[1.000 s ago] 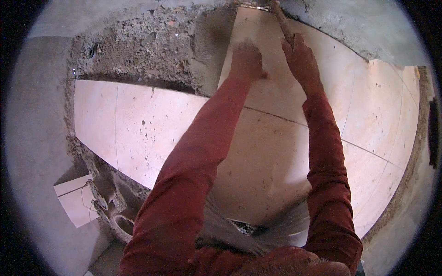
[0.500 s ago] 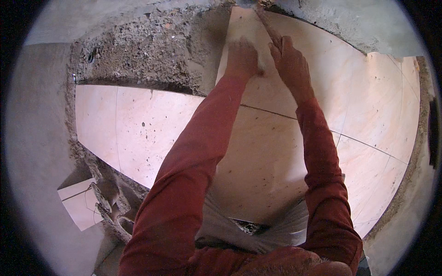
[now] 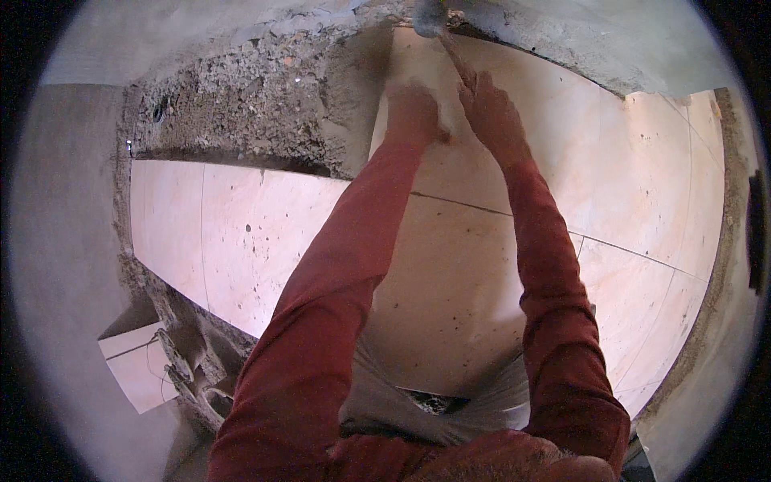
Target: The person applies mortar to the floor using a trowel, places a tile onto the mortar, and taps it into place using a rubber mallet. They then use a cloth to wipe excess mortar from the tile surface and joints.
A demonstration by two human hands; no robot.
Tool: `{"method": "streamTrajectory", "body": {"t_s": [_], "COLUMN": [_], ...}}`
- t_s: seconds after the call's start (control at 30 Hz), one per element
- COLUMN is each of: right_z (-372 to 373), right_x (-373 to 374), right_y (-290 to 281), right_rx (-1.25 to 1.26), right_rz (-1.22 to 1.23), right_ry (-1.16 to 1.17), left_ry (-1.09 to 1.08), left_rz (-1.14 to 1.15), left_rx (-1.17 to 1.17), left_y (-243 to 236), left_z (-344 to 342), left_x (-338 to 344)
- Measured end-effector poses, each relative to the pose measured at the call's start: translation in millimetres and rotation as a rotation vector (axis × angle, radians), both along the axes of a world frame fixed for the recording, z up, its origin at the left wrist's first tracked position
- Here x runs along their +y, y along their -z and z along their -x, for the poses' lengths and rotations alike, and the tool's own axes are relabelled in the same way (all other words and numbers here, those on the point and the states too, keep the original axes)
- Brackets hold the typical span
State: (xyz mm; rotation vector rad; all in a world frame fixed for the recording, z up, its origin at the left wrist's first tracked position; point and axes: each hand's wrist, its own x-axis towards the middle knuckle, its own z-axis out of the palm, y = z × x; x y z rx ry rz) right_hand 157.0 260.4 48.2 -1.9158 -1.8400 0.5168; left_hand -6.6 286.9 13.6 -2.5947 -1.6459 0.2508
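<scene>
Both the left hand (image 3: pixel 411 112) and right hand (image 3: pixel 491 112) press flat on the far tile (image 3: pixel 562 153)

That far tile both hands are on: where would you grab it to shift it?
Probably by its left edge, coming from the bare mortar bed. The tile lies flat with neighbours tight against its near side, so only that edge looks free. The left hand already rests near it; the right hand lies on top.
</scene>
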Motion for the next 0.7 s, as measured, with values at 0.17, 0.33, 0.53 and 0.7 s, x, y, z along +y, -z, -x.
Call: {"method": "streamTrajectory", "body": {"t_s": [0.17, 0.33, 0.53, 0.7], "right_z": [-17, -20, -45, -82], "right_x": [-2, -30, -75, -73], "right_y": [23, 8, -32, 0], "right_rx": [-0.015, 0.084, 0.232, 0.172], "right_rz": [-0.076, -0.066, -0.111, 0.069], "right_ry": [-0.032, 0.023, 0.19, 0.274], "left_ry": [0.046, 0.039, 0.118, 0.119], "left_rz": [-0.019, 0.124, -0.094, 0.053], "left_rx": [-0.028, -0.128, -0.13, -0.086], "left_y": [13, 20, 23, 10], "left_z": [-10, 8, 10, -8], "left_x": [8, 6, 10, 12]}}
